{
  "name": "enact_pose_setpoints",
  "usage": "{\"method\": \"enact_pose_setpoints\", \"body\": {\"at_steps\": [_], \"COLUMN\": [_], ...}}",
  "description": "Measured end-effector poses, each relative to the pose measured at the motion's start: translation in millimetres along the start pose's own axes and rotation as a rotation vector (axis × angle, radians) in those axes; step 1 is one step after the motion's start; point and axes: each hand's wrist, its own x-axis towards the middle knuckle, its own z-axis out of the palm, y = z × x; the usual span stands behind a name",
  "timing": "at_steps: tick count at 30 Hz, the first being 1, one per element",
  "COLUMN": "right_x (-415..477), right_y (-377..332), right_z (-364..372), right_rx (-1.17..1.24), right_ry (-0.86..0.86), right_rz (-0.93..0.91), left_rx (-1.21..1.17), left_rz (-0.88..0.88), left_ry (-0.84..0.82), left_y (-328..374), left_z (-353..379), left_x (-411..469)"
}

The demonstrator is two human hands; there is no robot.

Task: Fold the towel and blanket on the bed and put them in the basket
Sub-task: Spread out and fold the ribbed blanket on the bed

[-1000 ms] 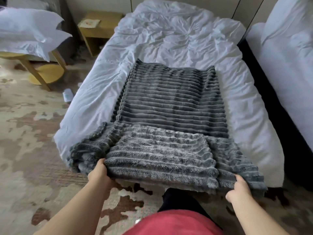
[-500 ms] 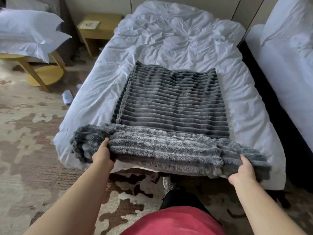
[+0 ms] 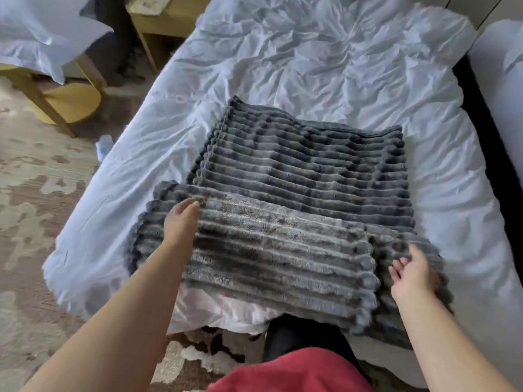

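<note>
A grey ribbed blanket lies on the white bed, with its near end folded forward over itself into a second layer. My left hand rests on the left part of that folded flap, fingers stretched toward its far edge. By the flap's right edge, my right hand touches the blanket with its fingers loosely spread. Motion blurs the image. Neither a towel nor a basket is in view.
A second white bed stands to the right across a dark gap. A yellow round table with pillows on it is at far left, and a wooden nightstand behind it. Patterned carpet covers the floor.
Both hands lifted the blanket's hanging near end and carried it forward onto the bed, laying it over the flat part. The grip on the edge has loosened.
</note>
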Motion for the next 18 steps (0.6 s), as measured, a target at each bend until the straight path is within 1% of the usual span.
{"method": "enact_pose_setpoints", "body": {"at_steps": [2,4,6,8,10,11,13,16,18], "right_x": [20,37,52,58,60,61,62,55,46], "right_y": [4,11,15,15,16,18,22,23,20], "right_z": [30,51,66,80,88,90,87,81,76], "right_rx": [-0.168,-0.358,-0.557,-0.75,-0.98,-1.091,-1.179,-1.119,-1.007], "right_ry": [0.041,0.052,0.039,0.021,-0.024,-0.054,-0.112,-0.116,-0.082], "right_rz": [-0.085,-0.176,-0.232,-0.297,-0.37,-0.381,-0.366,-0.371,-0.445], "left_rx": [0.205,0.468,0.802,1.094,1.253,1.281,1.267,1.158,1.007], "left_rz": [0.015,0.084,0.144,0.128,0.099,0.092,0.071,0.051,0.07], "left_ry": [0.038,0.045,-0.021,-0.097,-0.14,-0.157,-0.19,-0.233,-0.183], "left_y": [-10,-21,-32,-42,-49,-51,-51,-41,-33], "left_z": [20,39,57,72,80,81,79,69,60], "left_x": [21,37,53,63,65,65,65,61,54]}}
